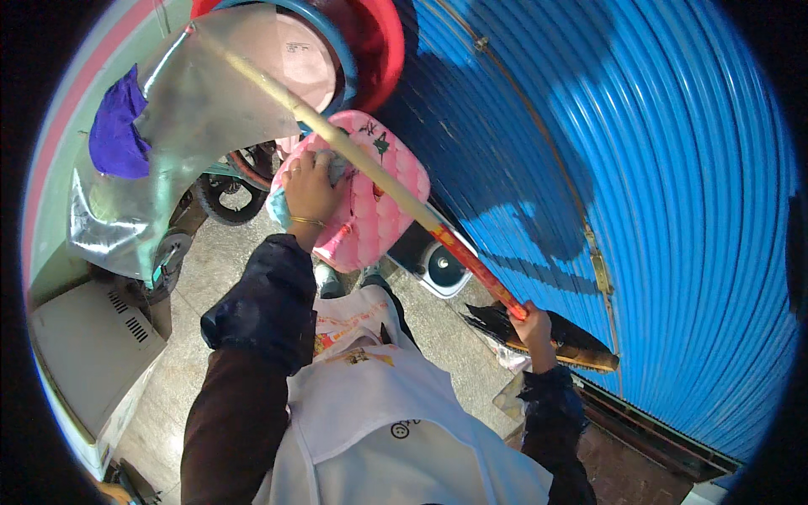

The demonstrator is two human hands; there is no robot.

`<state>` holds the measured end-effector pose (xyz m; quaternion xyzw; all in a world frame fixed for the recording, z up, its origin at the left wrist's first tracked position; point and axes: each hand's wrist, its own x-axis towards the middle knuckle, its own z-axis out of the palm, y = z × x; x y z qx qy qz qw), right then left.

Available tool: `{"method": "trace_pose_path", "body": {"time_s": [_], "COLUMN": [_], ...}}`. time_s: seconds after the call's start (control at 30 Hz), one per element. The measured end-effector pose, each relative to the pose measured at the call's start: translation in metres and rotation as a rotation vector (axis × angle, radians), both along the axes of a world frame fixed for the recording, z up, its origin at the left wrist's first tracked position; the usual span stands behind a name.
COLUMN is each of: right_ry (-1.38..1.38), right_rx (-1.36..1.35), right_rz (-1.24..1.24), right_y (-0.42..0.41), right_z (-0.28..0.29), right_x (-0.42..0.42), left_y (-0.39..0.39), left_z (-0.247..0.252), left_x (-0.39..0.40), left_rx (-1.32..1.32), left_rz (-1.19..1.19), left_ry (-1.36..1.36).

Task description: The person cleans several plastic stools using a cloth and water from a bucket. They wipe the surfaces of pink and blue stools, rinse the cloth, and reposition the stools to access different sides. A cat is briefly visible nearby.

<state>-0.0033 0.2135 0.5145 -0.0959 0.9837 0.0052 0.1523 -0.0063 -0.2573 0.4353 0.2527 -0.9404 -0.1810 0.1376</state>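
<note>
My right hand [533, 328] is closed around the red-wrapped end of a pale pole [379, 170], which runs diagonally up to the left. A large translucent plastic sheet [189, 132] hangs about the pole's far end. My left hand [314, 194] rests over a pink quilted seat cushion [388, 221] with a greyish crumpled cloth [334, 165] under or between its fingers. A light blue-green cloth [278, 205] shows beside the left wrist. A purple cloth [120, 136] lies against the sheet at the left.
Blue corrugated metal shutter [650, 189] on the right. Red basin [388, 57] and blue-rimmed basin [347, 76] at the top. Bicycle wheel [230, 218] and pale metal appliance [95, 353] at left. Black-and-white round-topped device [445, 265] and dark-bristled brush [587, 353] near the shutter.
</note>
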Motion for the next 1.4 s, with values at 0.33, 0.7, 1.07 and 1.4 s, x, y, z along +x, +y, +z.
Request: {"method": "trace_pose_path", "body": {"time_s": [0.33,0.7,1.07,1.4], "right_ry": [0.074,0.459,0.403,0.628], "right_rx": [-0.038,-0.736,-0.87,-1.112], "right_rz": [-0.312,-0.799,-1.425,-1.5], "right_y": [0.159,0.319,0.301,0.305], "right_z": [0.04,-0.008,-0.134,-0.099], "right_x": [0.082,0.213,0.269,0.16], "left_y": [0.001,0.004,0.04,0.054], "left_z": [0.007,-0.012,-0.004,0.0], "left_x": [0.003,-0.005,0.026,0.049], "left_rx": [-0.07,-0.111,-0.297,-0.184], "left_rz": [0.013,0.021,0.145,0.162], "left_ry": [-0.068,-0.018,-0.162,-0.282]}}
